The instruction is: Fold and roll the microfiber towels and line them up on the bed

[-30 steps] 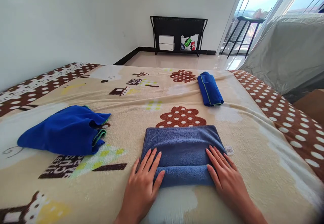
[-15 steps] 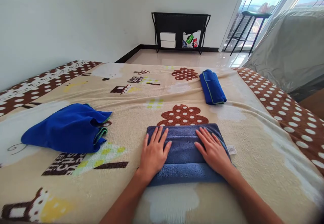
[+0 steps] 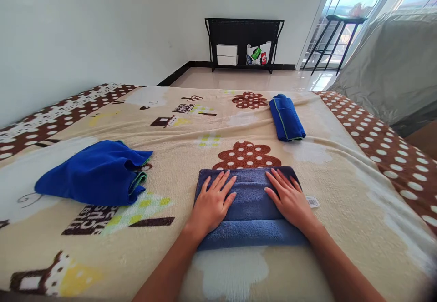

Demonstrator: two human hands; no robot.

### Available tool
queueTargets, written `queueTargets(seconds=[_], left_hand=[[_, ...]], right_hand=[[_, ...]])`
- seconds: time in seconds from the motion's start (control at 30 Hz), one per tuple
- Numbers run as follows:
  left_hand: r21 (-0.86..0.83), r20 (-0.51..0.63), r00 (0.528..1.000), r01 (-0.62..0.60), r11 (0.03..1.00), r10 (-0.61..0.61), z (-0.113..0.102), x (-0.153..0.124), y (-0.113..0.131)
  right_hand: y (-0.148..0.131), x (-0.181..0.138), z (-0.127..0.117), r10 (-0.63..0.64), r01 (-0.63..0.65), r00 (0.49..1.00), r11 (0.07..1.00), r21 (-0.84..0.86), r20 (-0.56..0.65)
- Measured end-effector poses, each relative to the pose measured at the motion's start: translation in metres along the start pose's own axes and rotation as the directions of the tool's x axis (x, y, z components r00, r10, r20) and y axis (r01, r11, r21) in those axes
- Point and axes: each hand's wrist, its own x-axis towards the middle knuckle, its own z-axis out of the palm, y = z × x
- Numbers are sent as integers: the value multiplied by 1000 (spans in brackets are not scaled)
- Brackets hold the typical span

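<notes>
A grey-blue towel (image 3: 251, 211), folded into a rectangle with a thicker fold along its near edge, lies on the patterned blanket (image 3: 191, 165). My left hand (image 3: 213, 204) rests flat on the towel's left part with fingers spread. On its right part lies my right hand (image 3: 289, 198), also flat with fingers apart. A white label (image 3: 312, 201) sticks out from the towel's right edge. To the left is a crumpled bright blue cloth (image 3: 92, 174) with green edging. Farther back on the right lies a rolled or folded blue cloth (image 3: 287, 118), also green-edged.
Beyond the bed, a black rack (image 3: 244, 40) against the wall holds white boxes (image 3: 227, 55) and a printed bag (image 3: 258, 54). A black stool (image 3: 336, 38) stands by the window. Grey sheeting (image 3: 403, 61) covers something large at the right.
My left hand has shifted slightly to the right and my right hand a little, both still flat on the towel. The two blue cloths lie as before.
</notes>
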Motion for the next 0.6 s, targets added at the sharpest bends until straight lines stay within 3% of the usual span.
queueTargets(seconds=[0.07,0.13,0.17,0.23,0.3,0.37,0.5,0.6], left_hand=[[34,-61,991,125,992,-123,3,1,-2],[56,-123,979,172,983,-164,2,2,-2],[62,-132,984,127,990,-118,0,2,-1],[50,-87,992,-86,995,90,-5,1,2],[-7,4,956,-293,956,293,-8,0,5],[-54,55,945,-320,946,323,-9,1,6],[-18,-14,998,-56,998,55,0,3,-1],[16,-122,976,185,983,-182,6,4,-8]], right_hand=[[4,1,4,64,-64,997,998,-12,-45],[3,2,1,61,-62,996,998,-12,-69],[0,3,-2,12,-12,998,1000,-3,-57],[-7,3,-11,-187,185,982,981,54,27],[-13,3,-16,-351,335,928,932,136,124],[-14,3,-16,-346,322,925,933,161,155],[0,5,-1,-64,60,997,996,70,52],[12,6,10,125,-124,992,992,25,-32]])
